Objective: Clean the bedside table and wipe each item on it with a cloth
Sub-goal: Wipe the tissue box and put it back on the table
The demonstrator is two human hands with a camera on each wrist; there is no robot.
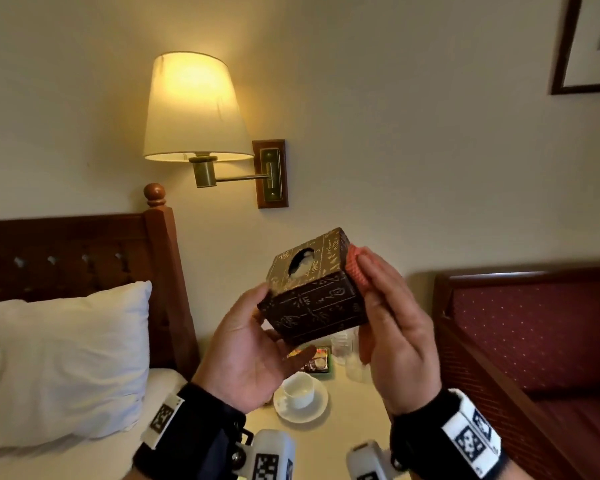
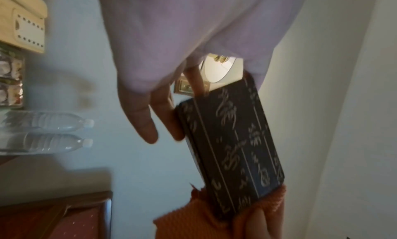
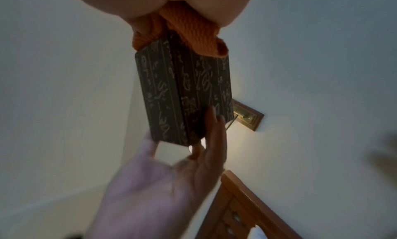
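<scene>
Dark tissue box [image 1: 314, 287] gripped by left hand [image 1: 253, 355], right hand [image 1: 395, 327] flat, pressing orange cloth [image 1: 355, 271] against it

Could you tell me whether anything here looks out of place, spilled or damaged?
Nothing stands out. The tissue box is tilted only because the left hand holds it up while the right hand presses the orange cloth to its side. The cup sits upright on its saucer.

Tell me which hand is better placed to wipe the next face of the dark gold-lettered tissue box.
The right hand: it already presses the folded orange cloth flat against the dark gold-lettered tissue box. The left hand grips the box from below, so it likely just turns it.
</scene>
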